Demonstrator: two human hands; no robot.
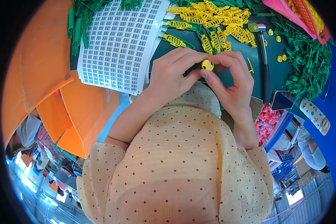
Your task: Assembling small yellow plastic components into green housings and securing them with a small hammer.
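Observation:
A small round yellow plastic piece [207, 65] with dark marks on its face is held up between my hands at the table's near edge. My left hand [174, 71] reaches in from the left, its fingers closed at the piece. From the other side, my right hand [233, 80] pinches it between thumb and curled forefinger. The fingers hide whatever lies behind the piece. Just beyond my fingertips lie green strips with yellow ladder-shaped inserts [215, 40]. Two more such assemblies [178, 41] lie to the left of these.
A sheet of printed labels [114, 44] covers the left side. Loose yellow parts [201, 13] are heaped at the back. To the right are a hammer [265, 63], small yellow discs [282, 58], a green parts pile [311, 63], a phone [282, 100] and a pink basket [293, 13].

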